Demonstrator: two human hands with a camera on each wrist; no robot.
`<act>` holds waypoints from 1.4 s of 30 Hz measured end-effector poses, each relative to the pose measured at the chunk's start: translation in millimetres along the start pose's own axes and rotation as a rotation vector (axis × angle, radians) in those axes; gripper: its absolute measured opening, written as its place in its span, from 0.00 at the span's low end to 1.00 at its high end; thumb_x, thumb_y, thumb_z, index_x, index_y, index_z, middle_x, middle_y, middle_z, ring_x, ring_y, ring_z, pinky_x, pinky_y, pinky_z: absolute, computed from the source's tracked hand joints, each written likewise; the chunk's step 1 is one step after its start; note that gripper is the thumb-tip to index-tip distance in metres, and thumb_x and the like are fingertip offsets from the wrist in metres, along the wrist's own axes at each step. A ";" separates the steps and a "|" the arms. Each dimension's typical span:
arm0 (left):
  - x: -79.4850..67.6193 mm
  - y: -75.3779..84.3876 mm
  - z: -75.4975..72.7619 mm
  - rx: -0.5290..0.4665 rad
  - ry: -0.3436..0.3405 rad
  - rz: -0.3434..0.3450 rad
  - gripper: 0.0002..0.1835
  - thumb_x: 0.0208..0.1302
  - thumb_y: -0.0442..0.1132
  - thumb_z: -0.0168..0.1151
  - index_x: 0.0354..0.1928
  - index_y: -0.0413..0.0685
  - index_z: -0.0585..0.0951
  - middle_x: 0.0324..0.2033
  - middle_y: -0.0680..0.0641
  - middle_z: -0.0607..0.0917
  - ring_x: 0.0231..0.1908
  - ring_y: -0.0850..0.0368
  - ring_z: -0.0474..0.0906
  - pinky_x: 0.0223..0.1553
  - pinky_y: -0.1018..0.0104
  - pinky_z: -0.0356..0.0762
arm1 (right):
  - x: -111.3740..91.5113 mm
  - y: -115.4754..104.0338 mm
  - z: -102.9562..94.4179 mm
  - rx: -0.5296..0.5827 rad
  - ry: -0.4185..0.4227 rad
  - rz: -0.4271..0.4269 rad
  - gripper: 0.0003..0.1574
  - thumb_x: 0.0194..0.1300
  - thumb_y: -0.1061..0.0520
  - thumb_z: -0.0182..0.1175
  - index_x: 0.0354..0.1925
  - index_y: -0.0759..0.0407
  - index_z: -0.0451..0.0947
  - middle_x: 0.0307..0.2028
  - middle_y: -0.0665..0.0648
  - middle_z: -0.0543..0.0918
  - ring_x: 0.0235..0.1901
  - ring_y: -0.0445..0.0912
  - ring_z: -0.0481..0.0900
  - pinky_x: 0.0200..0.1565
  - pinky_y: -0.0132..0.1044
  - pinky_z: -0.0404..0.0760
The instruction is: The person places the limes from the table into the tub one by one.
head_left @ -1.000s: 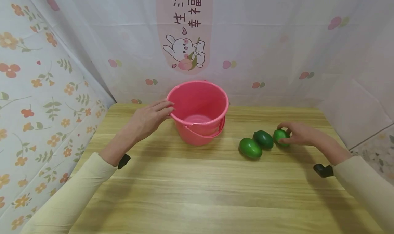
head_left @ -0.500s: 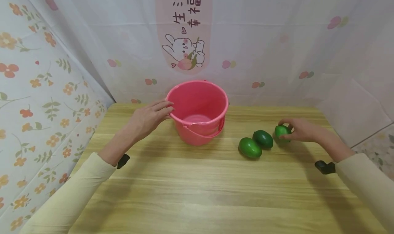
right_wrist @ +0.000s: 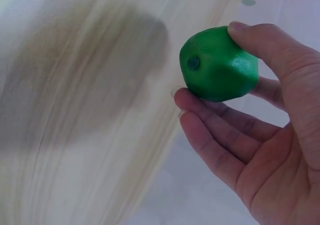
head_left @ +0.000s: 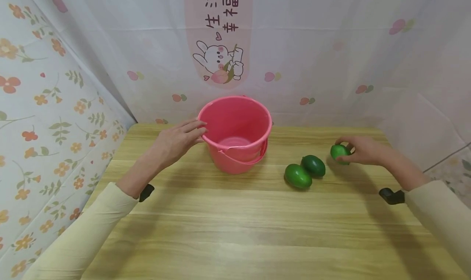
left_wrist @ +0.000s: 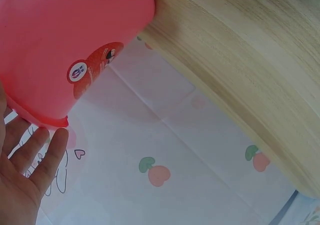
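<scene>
Right wrist view: a bright green lime (right_wrist: 217, 65), its stem button showing, is held above the wooden tabletop (head_left: 228, 214) by the right hand (head_left: 368, 151) — pinched between thumb and fingertips. To its left, in the head view, a dark green lime (head_left: 313, 166) touches a glossy mid-green lime (head_left: 298, 176). Farther left a pink bucket (head_left: 239, 120) stands upright; the left hand (head_left: 176, 143) touches its rim — fingers extended, slightly spread. Behind hangs a white cloth (head_left: 312, 55) with a rabbit print (head_left: 222, 61).
</scene>
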State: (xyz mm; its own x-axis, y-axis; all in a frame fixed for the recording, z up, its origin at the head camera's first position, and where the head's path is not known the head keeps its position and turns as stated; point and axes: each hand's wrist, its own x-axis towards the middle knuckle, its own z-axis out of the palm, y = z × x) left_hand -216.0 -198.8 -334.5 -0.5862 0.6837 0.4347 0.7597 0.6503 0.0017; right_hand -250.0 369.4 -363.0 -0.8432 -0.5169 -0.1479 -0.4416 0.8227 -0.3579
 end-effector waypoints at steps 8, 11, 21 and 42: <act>0.8 0.0 0.2 0.008 -0.001 0.004 0.20 0.64 0.40 0.72 0.57 0.46 0.82 0.58 0.42 0.82 0.63 0.46 0.74 0.49 0.47 0.81 | -0.2 -7.7 -7.7 0.011 0.000 0.013 0.32 0.63 0.52 0.74 0.57 0.70 0.75 0.40 0.61 0.85 0.36 0.54 0.86 0.32 0.44 0.83; 0.9 0.3 0.0 0.012 -0.007 0.001 0.20 0.64 0.40 0.72 0.57 0.46 0.82 0.58 0.42 0.82 0.63 0.46 0.74 0.49 0.47 0.81 | -0.1 -10.2 -10.1 0.007 0.002 0.011 0.33 0.64 0.52 0.73 0.58 0.70 0.75 0.40 0.62 0.85 0.36 0.55 0.86 0.32 0.44 0.82; 0.3 1.1 -0.9 0.022 0.009 0.009 0.20 0.63 0.40 0.73 0.56 0.46 0.82 0.57 0.42 0.82 0.63 0.45 0.74 0.49 0.47 0.82 | 0.7 -13.6 -18.3 0.015 0.015 0.025 0.31 0.64 0.52 0.72 0.58 0.68 0.75 0.41 0.64 0.85 0.36 0.55 0.86 0.34 0.44 0.82; -0.5 1.3 -1.1 0.021 -0.011 -0.014 0.21 0.64 0.41 0.72 0.58 0.46 0.82 0.59 0.43 0.81 0.63 0.46 0.74 0.49 0.48 0.82 | 6.8 -25.2 -33.2 -0.032 0.070 -0.022 0.30 0.63 0.52 0.74 0.56 0.66 0.76 0.42 0.66 0.85 0.37 0.59 0.86 0.36 0.49 0.85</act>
State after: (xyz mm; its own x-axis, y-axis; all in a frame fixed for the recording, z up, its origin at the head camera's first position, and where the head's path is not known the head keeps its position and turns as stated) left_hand -214.5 -198.7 -333.7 -0.5999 0.6782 0.4244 0.7455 0.6665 -0.0113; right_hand -254.8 353.0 -324.4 -0.8523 -0.5176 -0.0750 -0.4684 0.8192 -0.3308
